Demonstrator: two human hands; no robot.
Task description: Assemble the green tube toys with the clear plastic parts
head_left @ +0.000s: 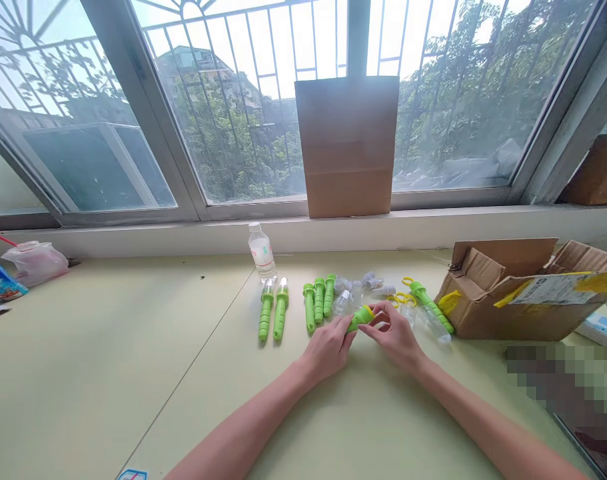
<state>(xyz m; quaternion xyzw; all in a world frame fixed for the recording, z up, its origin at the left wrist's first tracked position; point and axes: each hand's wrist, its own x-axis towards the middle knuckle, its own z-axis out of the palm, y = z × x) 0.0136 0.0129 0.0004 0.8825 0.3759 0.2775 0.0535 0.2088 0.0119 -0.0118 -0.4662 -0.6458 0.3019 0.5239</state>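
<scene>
My left hand (328,348) is wrapped round a green ribbed tube (357,320), which has a yellow ring (368,312) at its upper right end. The fingers of my right hand (394,333) are bent together at that ringed end. Beyond my hands lie clear plastic caps (356,292) and yellow rings (394,300). Three green tubes (319,300) lie side by side left of the caps. Two more green tubes with clear tops (280,313) lie further left. Another green tube (433,308) rests by the box, next to a clear cylinder (436,325).
An open cardboard box (508,320) stands at the right. A water bottle (262,253) stands near the sill. A pink plastic bag (37,260) and a blue packet (0,280) lie far left. A cardboard sheet (348,147) leans against the window.
</scene>
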